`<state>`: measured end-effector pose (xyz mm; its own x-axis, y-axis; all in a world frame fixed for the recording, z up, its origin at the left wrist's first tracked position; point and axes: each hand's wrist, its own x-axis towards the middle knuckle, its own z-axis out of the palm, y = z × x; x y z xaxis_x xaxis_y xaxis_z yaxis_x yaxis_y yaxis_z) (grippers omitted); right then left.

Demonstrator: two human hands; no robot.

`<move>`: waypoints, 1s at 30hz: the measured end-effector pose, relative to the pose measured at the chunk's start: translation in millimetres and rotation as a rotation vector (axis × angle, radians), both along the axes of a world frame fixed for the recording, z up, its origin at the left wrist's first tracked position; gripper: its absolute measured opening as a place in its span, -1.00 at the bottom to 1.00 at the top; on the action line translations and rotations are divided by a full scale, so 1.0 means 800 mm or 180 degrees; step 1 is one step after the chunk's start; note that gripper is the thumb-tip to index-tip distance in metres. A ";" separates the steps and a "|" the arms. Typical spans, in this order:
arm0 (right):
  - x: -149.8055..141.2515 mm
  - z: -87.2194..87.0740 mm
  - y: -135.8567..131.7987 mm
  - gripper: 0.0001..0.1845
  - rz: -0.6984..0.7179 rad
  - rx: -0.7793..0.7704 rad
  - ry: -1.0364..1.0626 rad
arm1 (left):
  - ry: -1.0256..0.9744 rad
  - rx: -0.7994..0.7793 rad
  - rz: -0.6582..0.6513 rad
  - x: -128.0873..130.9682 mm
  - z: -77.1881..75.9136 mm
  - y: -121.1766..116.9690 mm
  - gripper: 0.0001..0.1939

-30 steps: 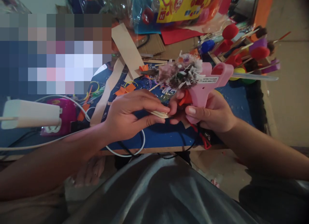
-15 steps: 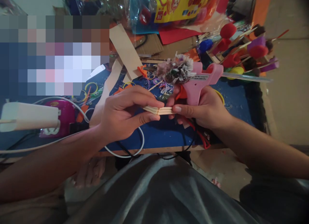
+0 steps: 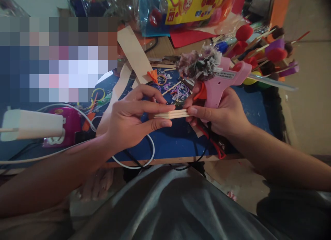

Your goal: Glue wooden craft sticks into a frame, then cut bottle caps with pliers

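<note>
A small stack of thin pale wooden sticks [image 3: 179, 113] lies level between my two hands, just above the blue table. My left hand [image 3: 129, 117] is closed, pinching the stack's left part between thumb and fingers. With the thumb and fingertips of my right hand [image 3: 223, 114] I touch the stack's right end. The same hand is wrapped around a pink glue gun [image 3: 218, 90] with an orange trigger. A clear glue stick [image 3: 275, 82] pokes out of its back. Ragged, dirty scraps [image 3: 200, 62] cover its front, and its nozzle is hidden.
At left are a white plug adapter [image 3: 33, 124], a magenta socket box [image 3: 68, 126] and a looped white cable [image 3: 152, 147]. Beige strips [image 3: 134, 53] lie behind my hands. Coloured pompoms on sticks [image 3: 274, 55] crowd the right back, near a plastic bag [image 3: 193, 10]. Red-handled scissors [image 3: 219, 152] lie near the front edge.
My right hand and the glue gun have moved a little right. The stick stack, bent at its middle before, now looks nearly straight. My left hand has barely moved.
</note>
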<state>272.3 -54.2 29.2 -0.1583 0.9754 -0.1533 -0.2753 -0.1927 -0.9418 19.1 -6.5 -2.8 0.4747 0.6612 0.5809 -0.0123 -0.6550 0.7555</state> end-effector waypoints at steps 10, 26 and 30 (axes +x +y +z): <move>-0.001 0.000 0.001 -0.37 0.0017 0.0080 0.0070 | 0.0083 -0.0184 0.0182 0.000 0.003 -0.005 -0.66; -0.001 -0.001 0.002 -0.36 -0.0013 -0.0007 0.0092 | -0.0311 -0.0772 -0.0387 0.010 0.020 -0.016 -0.78; -0.001 -0.001 0.003 -0.36 -0.0035 -0.0044 0.0079 | -0.0241 -0.1063 -0.0295 0.011 0.021 -0.019 -0.82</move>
